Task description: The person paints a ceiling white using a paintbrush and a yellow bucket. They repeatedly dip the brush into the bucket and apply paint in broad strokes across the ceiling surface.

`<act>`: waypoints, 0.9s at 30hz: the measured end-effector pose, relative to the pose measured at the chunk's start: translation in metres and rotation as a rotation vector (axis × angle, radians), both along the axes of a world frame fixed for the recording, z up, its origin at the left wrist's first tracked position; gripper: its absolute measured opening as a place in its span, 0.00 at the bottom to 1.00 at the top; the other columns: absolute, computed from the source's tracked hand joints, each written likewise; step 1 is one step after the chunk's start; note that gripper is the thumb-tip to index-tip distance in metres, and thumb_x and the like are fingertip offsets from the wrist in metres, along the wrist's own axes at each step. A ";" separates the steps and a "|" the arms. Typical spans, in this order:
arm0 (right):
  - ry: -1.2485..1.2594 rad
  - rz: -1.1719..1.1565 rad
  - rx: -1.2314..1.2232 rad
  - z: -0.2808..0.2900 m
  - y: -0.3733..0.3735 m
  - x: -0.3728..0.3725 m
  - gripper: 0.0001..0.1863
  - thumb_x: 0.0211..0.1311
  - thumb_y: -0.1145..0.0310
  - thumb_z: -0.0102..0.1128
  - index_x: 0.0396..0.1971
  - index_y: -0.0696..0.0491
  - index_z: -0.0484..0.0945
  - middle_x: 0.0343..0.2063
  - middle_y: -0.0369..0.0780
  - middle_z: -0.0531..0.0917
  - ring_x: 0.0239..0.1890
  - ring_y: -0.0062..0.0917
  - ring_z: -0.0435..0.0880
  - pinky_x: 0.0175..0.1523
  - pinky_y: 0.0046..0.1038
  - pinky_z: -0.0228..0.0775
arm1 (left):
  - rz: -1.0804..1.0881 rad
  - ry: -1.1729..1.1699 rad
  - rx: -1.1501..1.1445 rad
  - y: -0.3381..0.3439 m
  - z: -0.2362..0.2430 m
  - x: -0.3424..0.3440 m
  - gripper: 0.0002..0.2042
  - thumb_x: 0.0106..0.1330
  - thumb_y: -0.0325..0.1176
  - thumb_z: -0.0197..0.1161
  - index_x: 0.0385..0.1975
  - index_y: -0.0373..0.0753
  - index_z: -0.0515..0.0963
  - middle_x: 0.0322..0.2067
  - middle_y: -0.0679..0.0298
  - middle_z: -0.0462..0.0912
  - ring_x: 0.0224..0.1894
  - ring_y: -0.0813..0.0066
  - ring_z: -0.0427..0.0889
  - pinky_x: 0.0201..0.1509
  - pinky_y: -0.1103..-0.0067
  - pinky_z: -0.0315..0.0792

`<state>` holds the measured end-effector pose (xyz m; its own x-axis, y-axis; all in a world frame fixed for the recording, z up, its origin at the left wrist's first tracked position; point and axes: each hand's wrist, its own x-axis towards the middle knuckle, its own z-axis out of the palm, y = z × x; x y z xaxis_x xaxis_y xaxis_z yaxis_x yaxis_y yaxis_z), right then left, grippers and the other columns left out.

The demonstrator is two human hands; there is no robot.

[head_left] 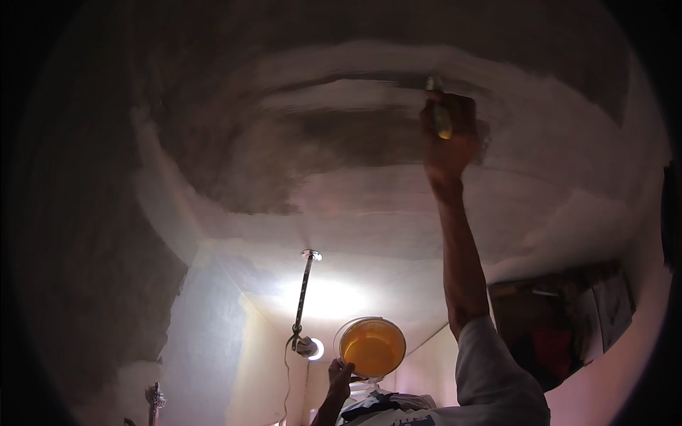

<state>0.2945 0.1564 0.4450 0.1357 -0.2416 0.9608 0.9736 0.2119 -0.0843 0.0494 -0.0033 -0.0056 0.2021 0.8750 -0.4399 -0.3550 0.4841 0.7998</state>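
My right hand (451, 131) is raised against the ceiling (341, 192), closed on a tool (443, 124) with a yellowish handle; its working end is mostly hidden and blurred. Around it the surface is streaked in pale and darker grey-brown patches. Low in the middle, my left hand (339, 380) grips a round orange-yellow bucket (371, 344) by its lower left edge. Whether anything is inside the bucket I cannot tell.
A dark rod (304, 291) hangs from the ceiling, with a lit lamp (312, 348) and a loose cord at its lower end. Walls (213, 334) rise on both sides. A dark recess (547, 319) holding a red item is at the right. A metal fitting (155, 401) shows lower left.
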 end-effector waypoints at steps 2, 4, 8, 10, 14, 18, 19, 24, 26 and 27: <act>0.027 0.080 -0.027 0.000 0.016 -0.023 0.11 0.47 0.75 0.65 0.33 0.47 0.81 0.33 0.37 0.80 0.33 0.30 0.82 0.35 0.28 0.74 | 0.017 0.022 -0.021 -0.001 -0.003 -0.003 0.12 0.55 0.23 0.59 0.31 0.36 0.61 0.32 0.60 0.65 0.34 0.61 0.77 0.30 0.57 0.84; 0.017 0.106 -0.013 0.003 0.029 -0.044 0.11 0.47 0.74 0.65 0.33 0.46 0.81 0.34 0.36 0.80 0.33 0.30 0.82 0.35 0.29 0.75 | 0.031 0.028 -0.012 -0.001 -0.014 -0.005 0.13 0.56 0.23 0.59 0.37 0.33 0.62 0.36 0.54 0.68 0.37 0.56 0.80 0.31 0.59 0.84; -0.001 0.179 -0.014 0.004 0.041 -0.082 0.11 0.47 0.73 0.65 0.33 0.44 0.82 0.34 0.36 0.80 0.32 0.30 0.83 0.33 0.30 0.75 | 0.042 0.024 -0.018 -0.003 -0.024 -0.010 0.15 0.56 0.23 0.59 0.41 0.31 0.63 0.39 0.51 0.70 0.39 0.54 0.81 0.31 0.60 0.85; -0.020 0.166 -0.037 0.005 0.052 -0.096 0.11 0.48 0.71 0.66 0.33 0.43 0.82 0.35 0.36 0.80 0.30 0.30 0.83 0.31 0.30 0.76 | 0.060 0.017 -0.008 -0.002 -0.022 -0.010 0.14 0.55 0.23 0.59 0.37 0.32 0.63 0.37 0.52 0.70 0.36 0.55 0.81 0.30 0.60 0.84; -0.046 0.190 -0.054 0.005 0.070 -0.129 0.09 0.49 0.70 0.66 0.33 0.42 0.82 0.35 0.35 0.79 0.28 0.30 0.83 0.29 0.30 0.76 | 0.096 -0.021 0.004 -0.003 -0.014 -0.011 0.13 0.55 0.23 0.59 0.36 0.32 0.64 0.35 0.53 0.71 0.34 0.56 0.81 0.29 0.61 0.84; -0.069 0.213 -0.089 0.006 0.086 -0.163 0.08 0.49 0.69 0.65 0.32 0.41 0.82 0.35 0.35 0.79 0.28 0.30 0.83 0.29 0.30 0.75 | 0.122 -0.037 0.003 0.000 -0.012 -0.013 0.12 0.55 0.23 0.59 0.36 0.32 0.64 0.35 0.53 0.71 0.35 0.56 0.80 0.30 0.61 0.84; -0.074 0.218 -0.078 0.005 0.093 -0.169 0.08 0.49 0.69 0.65 0.31 0.41 0.82 0.35 0.35 0.79 0.28 0.30 0.83 0.29 0.31 0.75 | 0.123 -0.025 -0.006 0.001 -0.009 -0.013 0.12 0.55 0.22 0.59 0.36 0.32 0.64 0.35 0.53 0.71 0.35 0.56 0.80 0.30 0.61 0.84; -0.129 0.246 -0.085 0.006 0.113 -0.201 0.11 0.46 0.70 0.65 0.32 0.42 0.82 0.36 0.38 0.79 0.29 0.33 0.83 0.30 0.31 0.76 | 0.135 -0.049 -0.012 0.004 0.001 -0.015 0.11 0.54 0.22 0.59 0.34 0.34 0.64 0.34 0.55 0.70 0.34 0.59 0.80 0.28 0.63 0.84; -0.119 0.332 -0.150 0.009 0.114 -0.213 0.10 0.47 0.72 0.64 0.32 0.44 0.82 0.37 0.39 0.80 0.30 0.34 0.83 0.31 0.31 0.76 | 0.139 -0.070 -0.011 0.004 0.003 -0.017 0.11 0.54 0.22 0.59 0.34 0.34 0.64 0.34 0.55 0.70 0.34 0.59 0.80 0.28 0.63 0.84; -0.116 0.386 -0.174 0.009 0.113 -0.216 0.10 0.47 0.72 0.64 0.32 0.45 0.82 0.38 0.39 0.80 0.31 0.35 0.83 0.32 0.31 0.76 | 0.139 -0.051 -0.005 0.004 0.005 -0.017 0.11 0.54 0.22 0.59 0.33 0.34 0.64 0.34 0.55 0.70 0.34 0.59 0.80 0.28 0.63 0.84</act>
